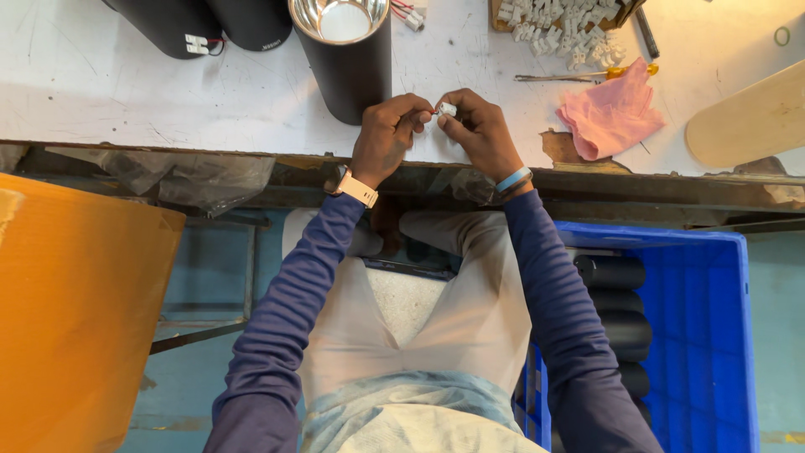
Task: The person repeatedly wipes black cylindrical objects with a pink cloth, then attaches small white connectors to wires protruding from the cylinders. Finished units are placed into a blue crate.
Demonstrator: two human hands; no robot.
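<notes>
White plastic connector (448,109) is pinched between left hand (387,134) and right hand (478,130) beside black cylinder (348,63).

Navy sleeves (285,319), white watch (358,188), blue wristband (513,179)

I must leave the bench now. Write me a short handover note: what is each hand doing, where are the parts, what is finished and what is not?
Left hand: fingers pinched at the small white connector, above the bench edge.
Right hand: holds the same connector from the other side.
Parts: an open black cylinder housing with a shiny inside stands just behind the hands. More white connectors lie piled at the back right, with a screwdriver and a pink cloth near them. Black cylinders lie in the blue crate at the right.
Done: cannot tell from this view.
Left: the connector is in the hands, not yet joined to the housing.
</notes>
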